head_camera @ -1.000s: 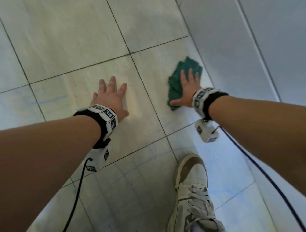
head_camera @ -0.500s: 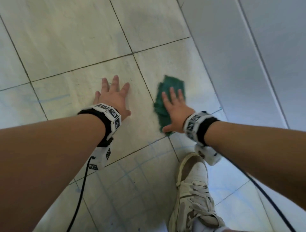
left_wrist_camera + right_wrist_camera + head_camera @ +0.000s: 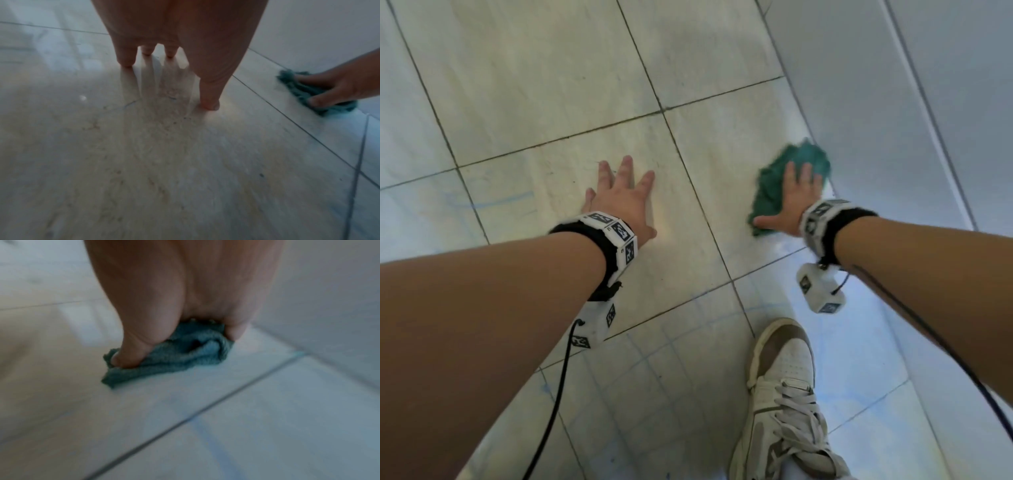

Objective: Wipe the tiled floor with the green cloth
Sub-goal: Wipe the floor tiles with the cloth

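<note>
The fingers (image 3: 806,173) of the right hand (image 3: 792,202) are lying straight and spread, pressing flat on the green cloth (image 3: 777,185); the thumb (image 3: 125,356) is reaching out to the side and pressing down on the cloth's near edge. No finger is curling round the fabric. The cloth is lying bunched and creased under the palm, in the right middle of the head view, on a pale tile just beside the seam where the tiled floor (image 3: 551,85) is meeting the grey wall (image 3: 928,102). Its far edge is showing blurred there. In the left wrist view the same cloth (image 3: 304,92) is sitting at the right edge of the frame under the right hand (image 3: 337,86).

The fingers (image 3: 625,171) of the left hand (image 3: 619,198) are lying straight and slightly fanned, resting flat on a beige tile left of centre and holding nothing. The left wrist view is showing its fingertips (image 3: 126,60) touching the glossy surface, with their reflections beneath. A dark grout line (image 3: 688,171) is running between the two hands, which are staying well apart.

Both wrists are wearing black bands with white marker blocks (image 3: 616,236), and black cables (image 3: 554,411) are trailing from them. A white laced shoe (image 3: 787,394) is standing on the floor at the lower right of the head view.
</note>
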A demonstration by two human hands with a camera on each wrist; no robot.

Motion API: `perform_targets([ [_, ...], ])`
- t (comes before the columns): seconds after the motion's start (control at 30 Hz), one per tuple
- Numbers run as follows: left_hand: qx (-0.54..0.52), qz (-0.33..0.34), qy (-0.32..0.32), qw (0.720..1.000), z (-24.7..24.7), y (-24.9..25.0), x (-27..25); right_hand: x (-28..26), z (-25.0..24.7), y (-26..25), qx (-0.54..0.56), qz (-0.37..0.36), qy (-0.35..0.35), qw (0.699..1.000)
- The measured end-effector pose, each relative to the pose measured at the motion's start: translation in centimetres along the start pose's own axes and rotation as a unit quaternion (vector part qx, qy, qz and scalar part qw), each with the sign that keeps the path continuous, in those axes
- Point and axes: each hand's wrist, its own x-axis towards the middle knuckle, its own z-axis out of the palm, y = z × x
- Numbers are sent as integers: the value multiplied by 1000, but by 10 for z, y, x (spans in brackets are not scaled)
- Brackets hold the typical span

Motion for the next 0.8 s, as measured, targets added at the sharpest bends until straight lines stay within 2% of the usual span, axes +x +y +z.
perform_targets([
  [0.03, -1, -1, -1, 1000, 0, 0, 0, 2, 0, 18, 4, 25, -10, 1000],
  [0.1, -4, -2, -3, 1000, -1, 0, 0, 0, 8, 34, 0, 29, -28, 999],
  [0.23, -5, 0, -4, 1000, -1, 0, 0, -17, 25, 12, 0, 22, -39, 999],
  [0.47, -3, 9, 0, 1000, 2, -11, -8, -45, 26, -73, -33, -130, -54, 989],
  [0.8, -23, -22, 6, 999, 10, -55, -39, -74, 27, -192, -125, -269, -41, 954],
])
